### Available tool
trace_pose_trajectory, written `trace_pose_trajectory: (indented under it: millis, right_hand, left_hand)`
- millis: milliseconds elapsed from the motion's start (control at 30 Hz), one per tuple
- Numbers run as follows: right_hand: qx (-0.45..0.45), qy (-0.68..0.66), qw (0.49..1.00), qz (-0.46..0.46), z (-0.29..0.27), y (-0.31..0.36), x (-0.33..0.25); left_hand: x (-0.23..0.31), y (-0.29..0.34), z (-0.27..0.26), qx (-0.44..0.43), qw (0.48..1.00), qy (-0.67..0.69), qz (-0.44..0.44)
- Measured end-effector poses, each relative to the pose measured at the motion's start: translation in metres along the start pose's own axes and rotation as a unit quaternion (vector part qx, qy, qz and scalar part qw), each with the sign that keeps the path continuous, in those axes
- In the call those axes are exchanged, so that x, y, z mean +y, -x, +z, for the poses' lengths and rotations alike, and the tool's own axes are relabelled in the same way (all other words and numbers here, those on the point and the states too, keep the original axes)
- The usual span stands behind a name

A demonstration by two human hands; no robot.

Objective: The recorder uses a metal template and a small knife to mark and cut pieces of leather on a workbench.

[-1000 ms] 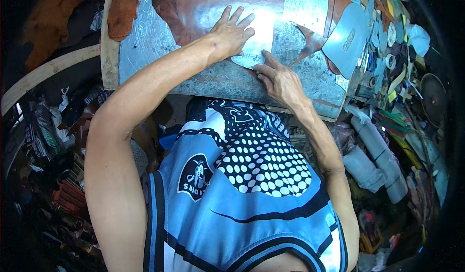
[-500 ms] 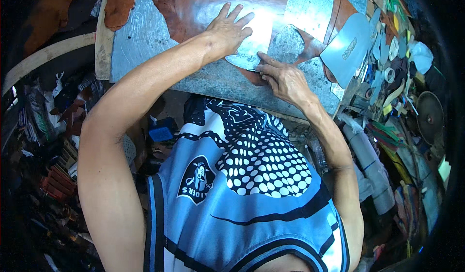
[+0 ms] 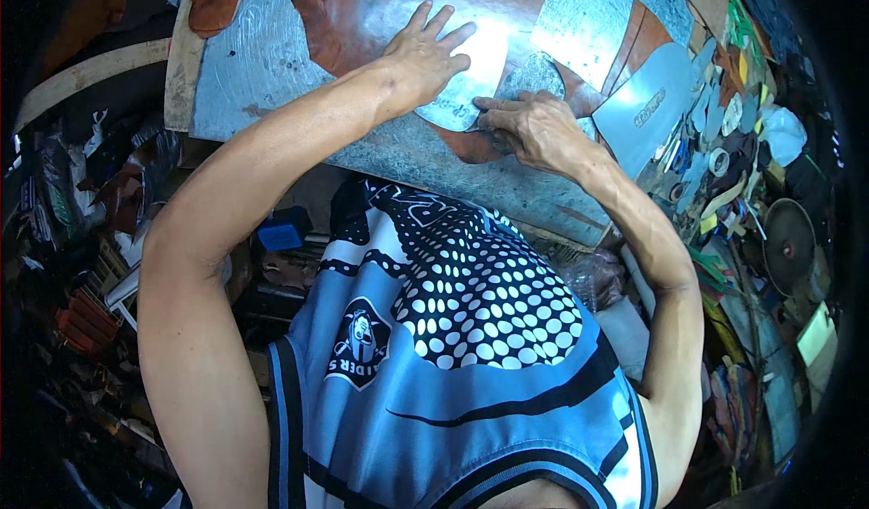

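My left hand (image 3: 428, 53) lies flat with its fingers spread, pressing on a pale, glossy template (image 3: 450, 113). Under the template is a sheet of brown leather (image 3: 348, 6), whose lower margin (image 3: 459, 144) shows below it. At the template's right edge is my right hand (image 3: 540, 131), palm down. Its index finger points along that edge and the other fingers are curled in. Whatever those fingers hold, if anything, is hidden beneath them. Strong glare whitens the template around my left hand.
A scratched metal sheet (image 3: 262, 79) covers the worktop. To the right lie a grey template (image 3: 647, 101) and a brown leather offcut (image 3: 636, 43). Cluttered scraps and tools, a roll of tape (image 3: 719, 161) and a round disc (image 3: 788, 245) stand farther right. A blue box (image 3: 283, 228) sits below the worktop.
My right hand has turned and shifted slightly up at the template's edge, its elbow swinging outward. More leather margin shows below the template. My left hand stays in place on it.
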State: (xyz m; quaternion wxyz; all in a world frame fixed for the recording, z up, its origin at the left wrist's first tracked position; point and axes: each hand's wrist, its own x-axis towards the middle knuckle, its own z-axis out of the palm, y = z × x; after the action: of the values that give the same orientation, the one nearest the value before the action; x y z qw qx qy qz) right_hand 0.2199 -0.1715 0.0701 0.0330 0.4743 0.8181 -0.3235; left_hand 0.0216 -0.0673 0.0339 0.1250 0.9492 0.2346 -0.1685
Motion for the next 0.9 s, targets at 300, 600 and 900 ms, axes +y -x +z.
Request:
trace_pose_trajectory:
  millis: [300,600,900]
  right_hand:
    - [-0.05,0.083,0.995,-0.039,-0.011,-0.016,0.006]
    - [-0.007,0.086,0.994,-0.07,-0.014,-0.011,0.006]
    - [-0.096,0.089,0.991,-0.039,-0.023,-0.023,0.008]
  left_hand:
    - [0.008,0.0,-0.007,-0.023,0.999,-0.016,-0.022]
    - [0.022,0.004,-0.01,-0.003,0.999,0.009,-0.031]
    - [0.026,0.001,-0.013,-0.026,0.998,0.028,-0.053]
